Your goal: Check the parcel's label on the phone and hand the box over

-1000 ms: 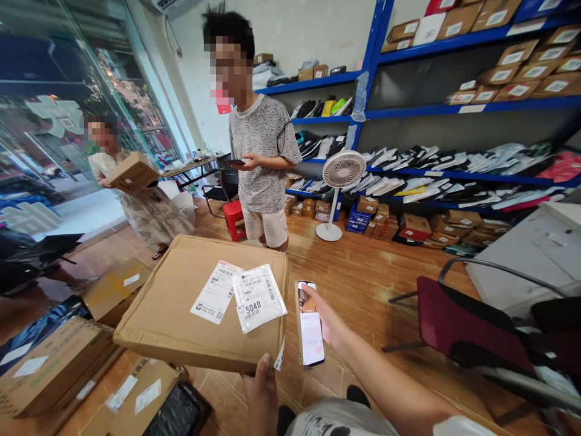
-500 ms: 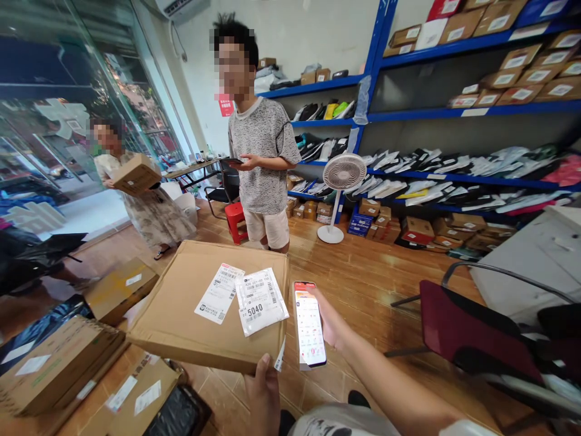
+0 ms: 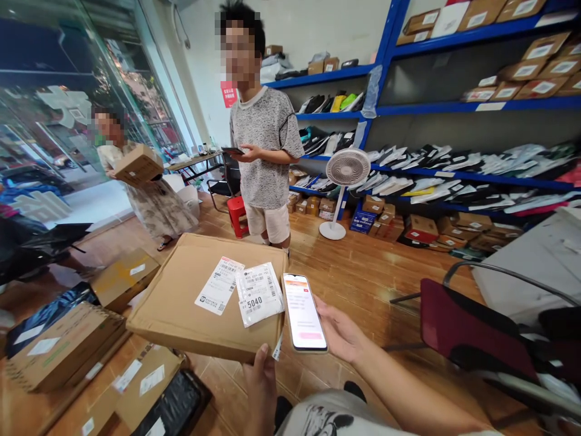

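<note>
My left hand grips the near right edge of a flat cardboard box, thumb on top. A shipping label is stuck on the box lid. Beside it, partly over the label's edge, lies a small white mailer packet marked 5040. In my right hand is a lit smartphone, held upright close to the box's right edge. Its screen shows a mostly white page with a pink button low down. The fingers under the box and behind the phone are hidden.
Ahead stands a person with a phone; another person at left carries a carton. Several parcels lie on the floor at lower left. A white fan, blue shelving and a dark red chair stand to the right.
My right hand has brought the phone left and closer to the box. The phone screen has switched from an icon page to a mostly white page. My left hand still holds the box.
</note>
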A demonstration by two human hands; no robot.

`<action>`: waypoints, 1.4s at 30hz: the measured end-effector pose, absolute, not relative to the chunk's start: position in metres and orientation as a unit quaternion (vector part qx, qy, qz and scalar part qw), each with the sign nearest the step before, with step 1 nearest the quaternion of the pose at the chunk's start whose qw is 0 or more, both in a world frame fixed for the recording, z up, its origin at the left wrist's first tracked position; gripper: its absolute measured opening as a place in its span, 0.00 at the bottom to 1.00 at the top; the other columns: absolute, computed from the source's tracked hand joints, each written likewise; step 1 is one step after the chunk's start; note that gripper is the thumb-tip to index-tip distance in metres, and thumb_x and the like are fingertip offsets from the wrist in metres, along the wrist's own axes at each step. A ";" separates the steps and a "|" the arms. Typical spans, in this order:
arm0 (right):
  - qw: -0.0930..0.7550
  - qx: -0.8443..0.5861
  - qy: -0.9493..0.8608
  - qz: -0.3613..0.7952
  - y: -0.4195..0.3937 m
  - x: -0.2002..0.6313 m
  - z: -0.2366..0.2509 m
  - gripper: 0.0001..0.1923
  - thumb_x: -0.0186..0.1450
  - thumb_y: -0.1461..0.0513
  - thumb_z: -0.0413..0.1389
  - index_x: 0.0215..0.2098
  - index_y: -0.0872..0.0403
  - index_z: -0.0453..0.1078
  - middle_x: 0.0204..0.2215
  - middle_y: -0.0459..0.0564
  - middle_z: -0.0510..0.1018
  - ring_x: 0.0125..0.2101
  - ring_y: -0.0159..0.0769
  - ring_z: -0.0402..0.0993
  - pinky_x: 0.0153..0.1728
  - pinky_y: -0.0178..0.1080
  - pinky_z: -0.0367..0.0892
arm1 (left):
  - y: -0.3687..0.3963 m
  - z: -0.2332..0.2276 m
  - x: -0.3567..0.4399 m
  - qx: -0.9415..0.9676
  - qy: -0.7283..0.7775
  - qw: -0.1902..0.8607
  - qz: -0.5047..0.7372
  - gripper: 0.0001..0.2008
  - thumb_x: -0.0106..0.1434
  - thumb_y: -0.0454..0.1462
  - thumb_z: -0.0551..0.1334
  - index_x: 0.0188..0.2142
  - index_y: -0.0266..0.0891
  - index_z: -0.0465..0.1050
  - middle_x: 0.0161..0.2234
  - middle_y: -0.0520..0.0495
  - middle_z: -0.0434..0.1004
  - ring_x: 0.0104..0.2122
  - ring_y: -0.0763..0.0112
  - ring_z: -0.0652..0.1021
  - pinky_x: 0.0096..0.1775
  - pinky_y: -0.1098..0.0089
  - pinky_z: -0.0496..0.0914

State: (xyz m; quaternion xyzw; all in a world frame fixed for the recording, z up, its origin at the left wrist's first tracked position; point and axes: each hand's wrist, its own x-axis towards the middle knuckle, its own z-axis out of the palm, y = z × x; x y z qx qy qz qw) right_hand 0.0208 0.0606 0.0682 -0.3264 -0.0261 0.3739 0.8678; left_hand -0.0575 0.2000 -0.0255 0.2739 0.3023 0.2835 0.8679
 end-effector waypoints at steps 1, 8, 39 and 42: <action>0.867 -0.332 -0.039 0.371 0.061 0.017 0.068 0.30 0.46 0.66 0.63 0.47 0.54 0.64 0.39 0.48 0.80 0.37 0.36 0.76 0.38 0.37 0.68 | 0.200 -0.024 -0.057 0.273 0.301 0.869 0.284 0.31 0.39 0.35 0.71 0.46 0.45 0.69 0.32 0.53 0.78 0.31 0.69 0.78 0.34 0.70 0.73; 0.820 -0.489 -0.079 0.287 0.067 0.011 0.065 0.41 0.39 0.68 0.68 0.50 0.50 0.61 0.42 0.47 0.78 0.39 0.38 0.74 0.37 0.38 0.66 | 0.203 -0.021 -0.058 0.292 0.283 0.868 0.283 0.33 0.40 0.37 0.71 0.49 0.44 0.68 0.37 0.51 0.78 0.38 0.65 0.78 0.38 0.69 0.73; 0.841 -0.479 -0.069 0.242 0.081 0.024 0.063 0.40 0.42 0.66 0.66 0.51 0.46 0.58 0.41 0.45 0.79 0.35 0.38 0.75 0.34 0.38 0.68 | 0.207 -0.021 -0.051 0.284 0.320 0.857 0.286 0.32 0.41 0.35 0.68 0.48 0.45 0.66 0.36 0.52 0.77 0.34 0.69 0.78 0.35 0.72 0.72; 0.859 -0.455 0.013 0.234 0.085 0.027 0.059 0.26 0.45 0.62 0.66 0.42 0.50 0.66 0.33 0.44 0.80 0.30 0.36 0.75 0.31 0.36 0.68 | 0.209 -0.023 -0.050 0.282 0.317 0.860 0.283 0.31 0.41 0.34 0.68 0.47 0.45 0.67 0.34 0.53 0.77 0.31 0.71 0.77 0.34 0.73 0.72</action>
